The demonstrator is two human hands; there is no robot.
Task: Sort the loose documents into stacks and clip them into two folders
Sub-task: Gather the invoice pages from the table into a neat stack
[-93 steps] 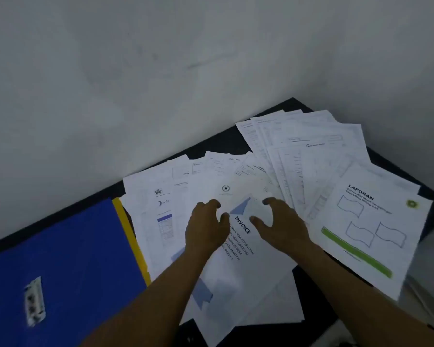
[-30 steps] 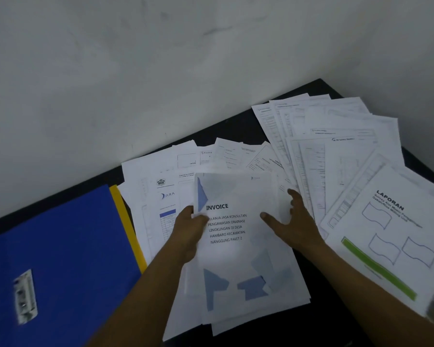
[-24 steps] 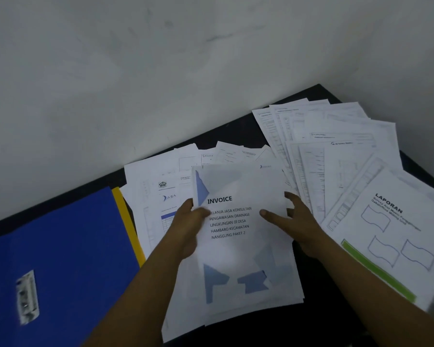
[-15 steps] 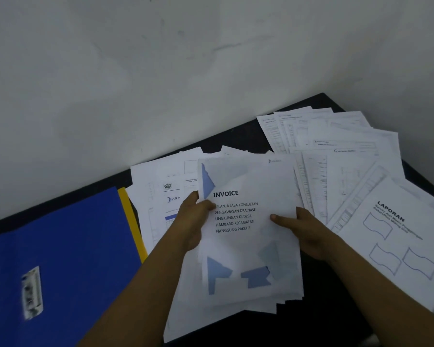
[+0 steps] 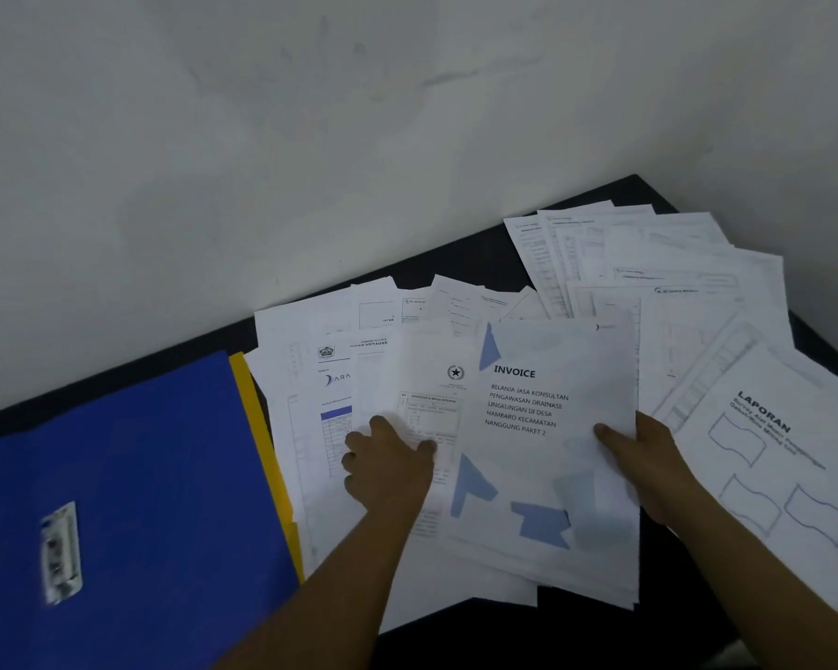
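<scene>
Two hands, apart: our right hand (image 5: 649,471) pinches the white INVOICE-topped paper stack (image 5: 543,456) by its right edge, likely to hold it together; our left hand (image 5: 388,469) rests on a white star-crested sheet (image 5: 426,379), grip unclear. A blue plastic folder (image 5: 117,476) lies left.
</scene>
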